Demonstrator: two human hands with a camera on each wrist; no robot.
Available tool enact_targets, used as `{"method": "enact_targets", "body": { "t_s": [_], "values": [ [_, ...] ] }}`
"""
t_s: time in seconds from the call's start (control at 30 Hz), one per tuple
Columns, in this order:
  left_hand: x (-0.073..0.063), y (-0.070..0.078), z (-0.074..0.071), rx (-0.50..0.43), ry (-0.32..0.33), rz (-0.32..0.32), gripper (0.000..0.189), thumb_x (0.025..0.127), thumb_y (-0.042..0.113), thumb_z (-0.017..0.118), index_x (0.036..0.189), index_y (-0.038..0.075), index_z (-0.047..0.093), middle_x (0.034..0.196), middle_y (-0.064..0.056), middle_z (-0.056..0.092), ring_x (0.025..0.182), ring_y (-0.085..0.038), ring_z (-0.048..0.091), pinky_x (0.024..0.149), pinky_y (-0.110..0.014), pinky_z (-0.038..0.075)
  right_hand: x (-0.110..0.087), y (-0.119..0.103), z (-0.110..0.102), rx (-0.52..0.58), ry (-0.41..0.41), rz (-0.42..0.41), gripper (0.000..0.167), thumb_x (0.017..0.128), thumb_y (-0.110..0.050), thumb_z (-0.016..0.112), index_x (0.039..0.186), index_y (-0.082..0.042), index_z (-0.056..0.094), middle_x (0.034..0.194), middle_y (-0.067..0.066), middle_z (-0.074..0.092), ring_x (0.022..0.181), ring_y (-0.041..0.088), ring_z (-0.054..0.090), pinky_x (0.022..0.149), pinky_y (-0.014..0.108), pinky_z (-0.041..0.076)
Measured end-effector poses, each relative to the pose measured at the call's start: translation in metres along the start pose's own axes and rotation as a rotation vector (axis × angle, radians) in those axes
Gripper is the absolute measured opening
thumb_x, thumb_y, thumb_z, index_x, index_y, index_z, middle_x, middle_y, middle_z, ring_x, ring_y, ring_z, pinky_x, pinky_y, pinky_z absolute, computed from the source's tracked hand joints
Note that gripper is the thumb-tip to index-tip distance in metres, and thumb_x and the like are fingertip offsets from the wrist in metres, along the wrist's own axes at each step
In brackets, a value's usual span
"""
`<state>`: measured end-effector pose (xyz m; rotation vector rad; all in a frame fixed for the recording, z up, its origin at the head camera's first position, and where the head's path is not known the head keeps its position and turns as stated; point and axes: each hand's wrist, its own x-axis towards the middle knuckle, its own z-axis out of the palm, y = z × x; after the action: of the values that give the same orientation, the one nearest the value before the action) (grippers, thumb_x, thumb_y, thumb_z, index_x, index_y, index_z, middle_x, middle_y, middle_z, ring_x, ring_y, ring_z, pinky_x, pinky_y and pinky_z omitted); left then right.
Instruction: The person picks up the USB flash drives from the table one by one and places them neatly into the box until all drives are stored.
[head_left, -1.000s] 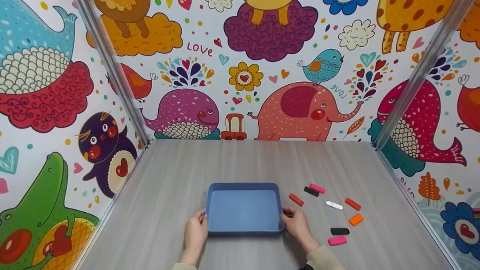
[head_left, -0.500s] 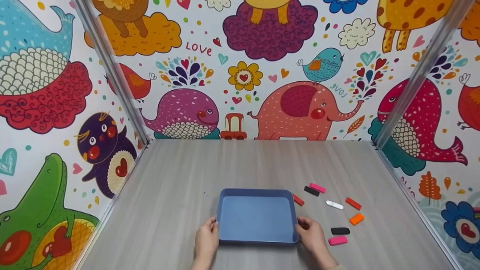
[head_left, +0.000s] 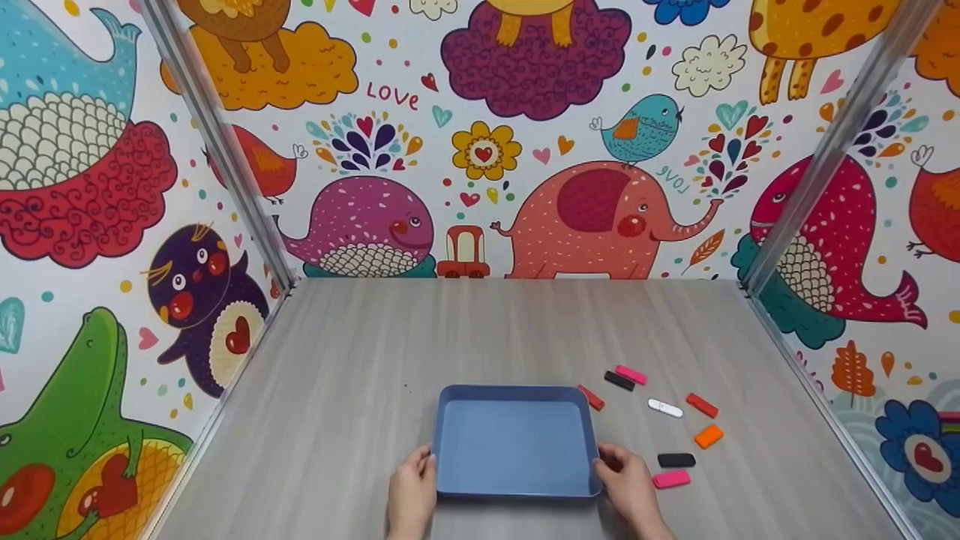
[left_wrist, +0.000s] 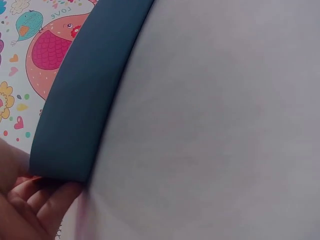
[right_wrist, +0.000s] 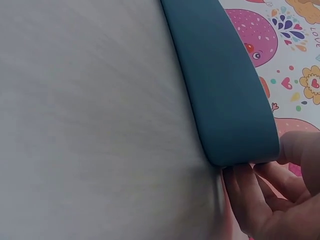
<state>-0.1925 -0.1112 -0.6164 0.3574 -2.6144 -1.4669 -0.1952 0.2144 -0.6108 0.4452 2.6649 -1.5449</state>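
Observation:
A shallow blue rectangular tray (head_left: 517,450) with rounded corners lies on the wood-grain table, its inside bare. My left hand (head_left: 412,487) grips its left side and my right hand (head_left: 628,484) its right side, both close to the front corners. In the left wrist view the curled fingers (left_wrist: 60,207) meet the corner of the tray wall (left_wrist: 80,110). Seen from the right wrist, the fingers (right_wrist: 245,197) bend under the opposite corner, with the thumb at the rim. The nearest small stick to my right hand is a pink one (head_left: 671,478).
Right of the tray lie several small sticks like USB flash drives: red (head_left: 591,397), black (head_left: 619,381), pink (head_left: 631,375), white (head_left: 665,408), another red (head_left: 702,405), orange (head_left: 708,436) and black (head_left: 676,460). Cartoon-printed walls (head_left: 487,210) enclose the table (head_left: 337,360).
Both hands have drawn the tray to the right and nearer to me. Its back right corner now sits beside the red stick. The small sticks have stayed put.

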Motion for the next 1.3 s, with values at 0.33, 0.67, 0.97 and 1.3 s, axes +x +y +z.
{"method": "enact_targets", "body": {
  "t_s": [0.33,0.67,0.97,1.3],
  "values": [
    [0.004,0.002,-0.001,-0.005,-0.037,-0.013,0.028,0.099,0.005,0.060,0.122,-0.009,0.067,0.118,-0.028,0.073,0.111,-0.039,0.072,0.091,-0.048,0.059,0.001,-0.001,0.000,0.003,-0.011,0.034,0.036,0.094,-0.006,0.065,0.125,0.010,0.066,0.116,0.023,0.072,0.102,0.026,0.066,0.088,0.044,0.056],
    [0.005,0.006,0.002,0.007,-0.045,-0.006,0.040,0.096,0.002,0.056,0.132,-0.015,0.060,0.127,-0.033,0.067,0.120,-0.043,0.067,0.095,-0.050,0.057,0.002,0.000,0.002,0.020,-0.022,0.078,0.036,0.094,-0.006,0.064,0.127,0.009,0.066,0.117,0.022,0.071,0.105,0.027,0.066,0.090,0.044,0.056],
    [0.007,0.011,0.005,0.082,-0.047,-0.044,0.045,0.098,0.011,0.065,0.138,-0.008,0.059,0.133,-0.027,0.066,0.124,-0.041,0.065,0.101,-0.050,0.054,0.000,0.000,0.000,-0.010,0.002,0.001,0.032,0.092,-0.006,0.067,0.121,0.008,0.070,0.111,0.020,0.074,0.098,0.023,0.067,0.084,0.039,0.055],
    [0.006,0.004,0.005,0.098,-0.037,-0.016,0.041,0.095,0.002,0.064,0.135,-0.007,0.063,0.132,-0.027,0.067,0.124,-0.043,0.065,0.102,-0.052,0.053,0.000,0.001,0.001,0.001,-0.013,0.016,0.032,0.093,-0.005,0.066,0.122,0.008,0.069,0.113,0.020,0.073,0.101,0.024,0.067,0.089,0.045,0.055]
  ]
}}
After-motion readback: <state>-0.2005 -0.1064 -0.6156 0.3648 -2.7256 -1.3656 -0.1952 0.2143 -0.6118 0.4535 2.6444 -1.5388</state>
